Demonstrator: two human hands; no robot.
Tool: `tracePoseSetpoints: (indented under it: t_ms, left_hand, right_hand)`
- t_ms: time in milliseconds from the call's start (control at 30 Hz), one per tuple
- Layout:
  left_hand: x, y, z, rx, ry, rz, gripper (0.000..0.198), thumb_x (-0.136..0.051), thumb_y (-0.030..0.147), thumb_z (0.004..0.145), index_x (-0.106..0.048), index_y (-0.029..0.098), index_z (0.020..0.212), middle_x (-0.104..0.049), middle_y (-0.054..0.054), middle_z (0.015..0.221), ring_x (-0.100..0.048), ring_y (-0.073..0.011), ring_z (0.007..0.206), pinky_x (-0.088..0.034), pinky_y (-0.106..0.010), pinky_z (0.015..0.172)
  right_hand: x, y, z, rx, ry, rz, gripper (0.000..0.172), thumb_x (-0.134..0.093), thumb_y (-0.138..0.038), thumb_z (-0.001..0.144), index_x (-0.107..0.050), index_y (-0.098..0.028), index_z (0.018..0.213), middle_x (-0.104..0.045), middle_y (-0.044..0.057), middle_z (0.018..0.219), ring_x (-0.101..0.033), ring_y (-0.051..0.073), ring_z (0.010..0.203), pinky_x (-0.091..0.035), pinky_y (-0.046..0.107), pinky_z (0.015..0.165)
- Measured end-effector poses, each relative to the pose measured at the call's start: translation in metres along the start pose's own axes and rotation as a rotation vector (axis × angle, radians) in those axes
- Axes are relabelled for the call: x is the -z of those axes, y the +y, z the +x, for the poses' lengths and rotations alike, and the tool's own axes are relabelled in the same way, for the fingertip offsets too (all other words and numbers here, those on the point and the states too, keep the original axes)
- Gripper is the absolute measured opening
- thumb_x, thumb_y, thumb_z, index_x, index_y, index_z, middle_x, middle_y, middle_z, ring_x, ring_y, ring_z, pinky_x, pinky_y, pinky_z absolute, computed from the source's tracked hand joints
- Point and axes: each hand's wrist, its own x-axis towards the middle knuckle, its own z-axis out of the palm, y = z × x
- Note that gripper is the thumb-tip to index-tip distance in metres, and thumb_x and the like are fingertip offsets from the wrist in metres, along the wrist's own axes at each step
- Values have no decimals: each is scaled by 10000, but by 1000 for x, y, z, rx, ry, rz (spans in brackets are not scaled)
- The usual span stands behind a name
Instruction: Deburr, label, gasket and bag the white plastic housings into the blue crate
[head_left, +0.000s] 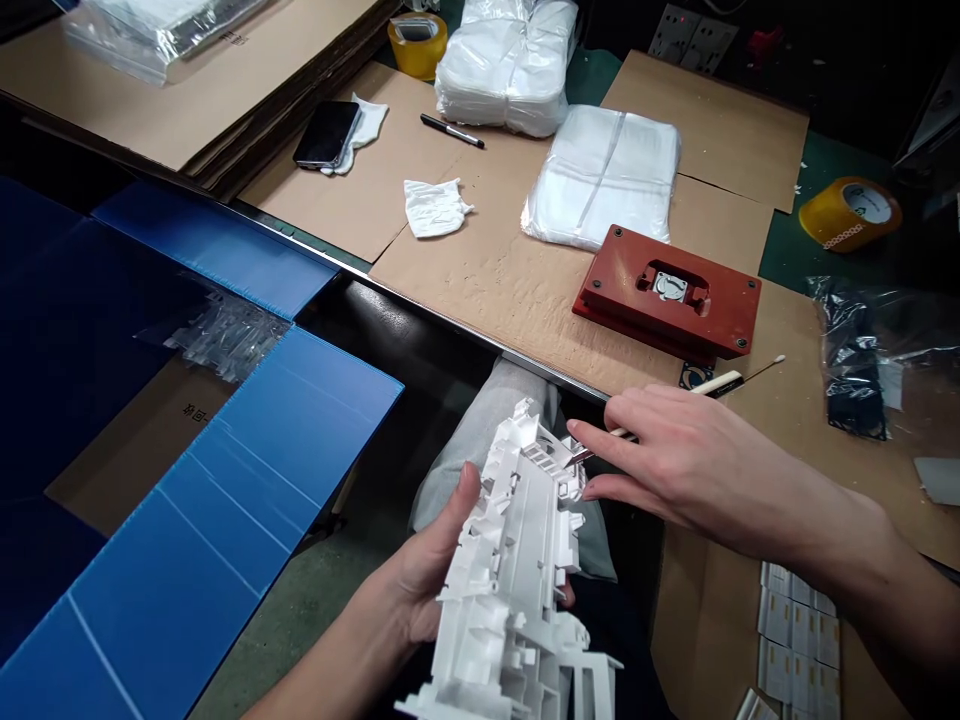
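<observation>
A long white plastic part (pixel 517 560) with many ribs and clips is held over my lap, tilted up and away from me. My left hand (pixel 431 560) is wrapped round its left side, thumb on top, other fingers mostly hidden beneath. At its upper right edge, my right hand (pixel 667 460) pinches a thin tool (pixel 624 434) whose tip reaches the part near the small ribs. Just beyond that hand, a cotton swab (pixel 765 366) and a black and cream stick lie near a red fixture (pixel 675 290) on the cardboard.
A blue box (pixel 285 470) with open flaps stands at the left, clear bags inside. The metal table edge (pixel 420 305) runs beyond my lap. Stacked white bags (pixel 606 175), tape (pixel 851 213), a phone (pixel 328 133) and a pen (pixel 452 131) lie on the table. Small white pieces (pixel 799 640) sit lower right.
</observation>
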Motion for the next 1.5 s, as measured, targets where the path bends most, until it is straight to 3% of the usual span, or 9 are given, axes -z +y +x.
tracePoseSetpoints:
  t_ms: [167, 367, 533, 667, 800, 1000, 1200, 1400, 1500]
  left_hand:
    - [-7, 1, 0, -11, 69, -92, 821, -513, 733, 852, -664, 26, 1240, -795, -133, 964, -759, -216, 885, -596, -254, 739]
    - [-6, 4, 2, -5, 132, -94, 834, -285, 702, 955, -665, 16, 1238, -790, -152, 975, -763, -215, 875, -602, -271, 751]
    - [-3, 5, 9, 5, 116, 10, 818, -467, 709, 895, -643, 7, 1277, -786, -180, 978, -762, -255, 898, -585, -309, 835]
    - [-4, 4, 15, -25, 154, 16, 858, -676, 697, 771, -620, 33, 1311, -786, -173, 979, -757, -294, 864, -579, -353, 819]
    - [-5, 4, 17, -51, 188, -2, 785, -648, 646, 837, -581, 67, 1363, -785, -160, 975, -749, -305, 854, -568, -384, 781]
    - [6, 8, 22, -75, 103, -60, 689, -704, 515, 816, -612, 66, 1330, -737, -192, 1164, -714, -318, 1038, -537, -399, 919]
    - [14, 10, 27, -127, 46, -8, 732, -652, 439, 809, -536, 22, 1400, -652, -257, 1310, -661, -349, 1160, -513, -434, 974]
    - [16, 10, 25, -121, -19, 10, 717, -666, 432, 793, -552, 56, 1392, -645, -250, 1323, -669, -343, 1146, -539, -419, 934]
    - [14, 9, 25, -120, -20, 13, 724, -671, 425, 790, -547, 42, 1392, -638, -260, 1327, -670, -343, 1143, -540, -414, 935]
  right_hand:
    - [-2, 2, 0, -12, 2, -6, 462, -503, -535, 983, -627, -149, 1205, -537, 49, 842, -491, 210, 747, -337, 350, 638]
    - [-7, 12, -11, -193, -44, 231, 388, -507, -529, 992, -656, -211, 1157, -617, 24, 818, -577, 173, 703, -347, 308, 603]
    - [-29, 3, -3, -409, 51, 672, 134, -618, -322, 952, -694, -212, 940, -696, -11, 835, -614, 127, 714, -407, 256, 651]
    - [-46, -14, 12, -515, 81, 931, 176, -673, -368, 909, -712, -199, 881, -704, -14, 802, -611, 126, 694, -422, 240, 624]
    - [-51, -16, 13, -589, 123, 1052, 161, -618, -286, 918, -741, -187, 892, -713, -4, 792, -618, 144, 714, -442, 243, 638]
    - [-54, -11, -11, -877, 329, 1059, 287, -629, -432, 916, -728, -172, 847, -607, -7, 668, -525, 128, 595, -399, 238, 537]
    - [-81, -20, -40, -1023, 547, 1131, 322, -628, -487, 920, -660, -177, 843, -510, -19, 600, -462, 129, 557, -367, 254, 516]
    - [-105, -27, -65, -1180, 524, 1124, 425, -660, -544, 881, -604, -177, 675, -529, -4, 615, -440, 125, 560, -354, 257, 519]
    - [-114, -34, -86, -1254, 511, 1131, 358, -695, -537, 854, -704, -193, 952, -549, -17, 640, -505, 142, 593, -399, 256, 543]
